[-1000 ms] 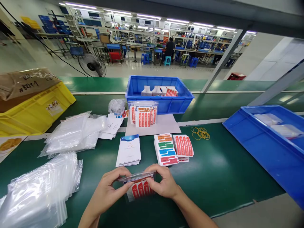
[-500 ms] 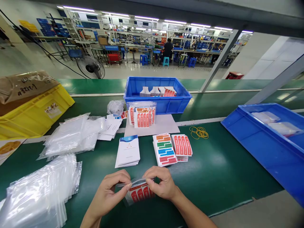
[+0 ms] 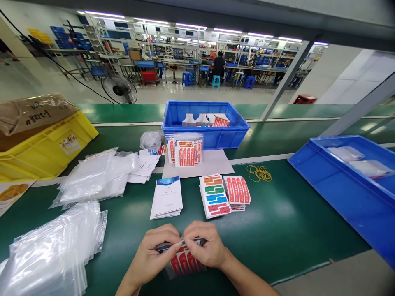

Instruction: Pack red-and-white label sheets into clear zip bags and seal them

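Clear zip-lock bag (image 3: 187,261), red sticker sheet (image 3: 175,264) inside: held over surface (image 3: 277,230), toward near edge | Left hand (image 3: 154,251): bag top pinched by fingers | Right hand (image 3: 207,246): bag top likewise pinched

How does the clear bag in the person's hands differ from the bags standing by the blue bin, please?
The held bag is pinched near its top by the left hand and right hand, while the standing bags are untouched, upright in front of the blue bin. The held bag is a single one; the standing bags form a group. Both are clear plastic with red stickers showing through.
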`<state>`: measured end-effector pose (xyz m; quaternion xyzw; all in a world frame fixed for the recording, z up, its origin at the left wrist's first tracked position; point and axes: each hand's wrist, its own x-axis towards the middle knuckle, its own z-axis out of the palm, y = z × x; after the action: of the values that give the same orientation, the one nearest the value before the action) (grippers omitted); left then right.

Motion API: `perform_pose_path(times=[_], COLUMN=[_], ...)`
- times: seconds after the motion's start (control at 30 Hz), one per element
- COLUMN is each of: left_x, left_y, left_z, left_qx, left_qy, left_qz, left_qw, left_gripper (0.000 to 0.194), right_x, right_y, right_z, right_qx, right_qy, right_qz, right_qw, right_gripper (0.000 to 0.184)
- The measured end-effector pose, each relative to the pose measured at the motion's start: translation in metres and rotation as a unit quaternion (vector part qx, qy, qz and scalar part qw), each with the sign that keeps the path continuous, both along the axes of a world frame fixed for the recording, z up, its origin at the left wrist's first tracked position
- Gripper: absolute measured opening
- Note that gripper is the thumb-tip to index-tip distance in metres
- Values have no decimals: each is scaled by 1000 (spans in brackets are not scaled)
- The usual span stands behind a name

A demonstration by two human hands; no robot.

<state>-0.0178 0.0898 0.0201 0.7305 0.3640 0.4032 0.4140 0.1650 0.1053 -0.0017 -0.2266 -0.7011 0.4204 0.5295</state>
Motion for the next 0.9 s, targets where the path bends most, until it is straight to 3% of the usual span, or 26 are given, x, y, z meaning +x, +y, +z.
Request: perform_pose_path(times=[0.47, 0.67, 0.9], left_x=[0, -10, -16], left_y=[1, 4, 2], left_z=[2, 1, 1], left_qx=[-79, -98, -76], left_qy=[44, 101, 84], left_qz=[61, 42, 38], left_qw=[994, 989, 993], left_gripper=[11, 17, 20], right_x=[1, 5, 6], right_y=[0, 3, 4], right_z=[-1, -4, 1], right_qx=[-51, -62, -58], right_qy=[-104, -123, -124], right_qz=[-5, 0, 10], right_qw=[993, 990, 990], right_gripper=[7, 7, 6])
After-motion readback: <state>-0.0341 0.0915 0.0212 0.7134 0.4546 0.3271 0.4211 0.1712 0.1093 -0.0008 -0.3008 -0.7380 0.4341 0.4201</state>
